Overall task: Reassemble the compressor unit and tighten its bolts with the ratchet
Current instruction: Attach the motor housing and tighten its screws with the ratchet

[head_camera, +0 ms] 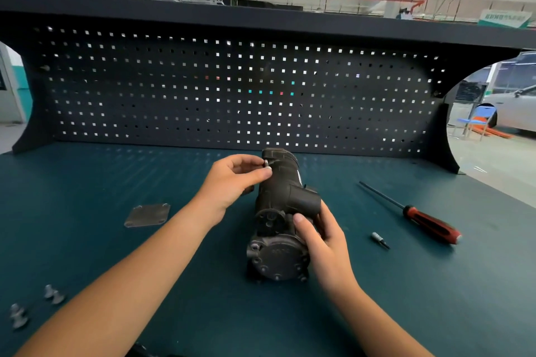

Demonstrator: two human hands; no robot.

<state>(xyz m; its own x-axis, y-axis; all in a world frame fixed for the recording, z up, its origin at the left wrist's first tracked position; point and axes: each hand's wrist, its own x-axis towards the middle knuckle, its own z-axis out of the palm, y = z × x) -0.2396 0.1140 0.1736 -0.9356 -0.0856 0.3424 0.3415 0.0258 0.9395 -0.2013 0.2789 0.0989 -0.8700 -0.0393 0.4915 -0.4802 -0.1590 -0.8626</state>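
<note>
Both hands are on the work. Left hand (235, 180) pinches a small bolt (266, 164) between thumb and fingertips against the far upper-left flank of the compressor unit (278, 258). Right hand (322, 238) grips the near right side of the housing, thumb laid on top beside the side port, and steadies it.

Compressor unit lies on its side at the centre of the teal bench top (87, 182). Its long axis runs straight away from the person, with the round end cap nearest and the far end toward the pegboard (261, 95). The bolt seat is thus at the far end on the left, within reach of the left hand only. Whether the bolt has entered its thread cannot be determined.

Probable step: hand-starting this bolt. The red-handled driver (429, 223) and socket bit (378, 239) lie right of the unit, well apart and nearer the right hand. The square cover plate (147, 214) and loose bolts (53, 295) lie to the left.
</note>
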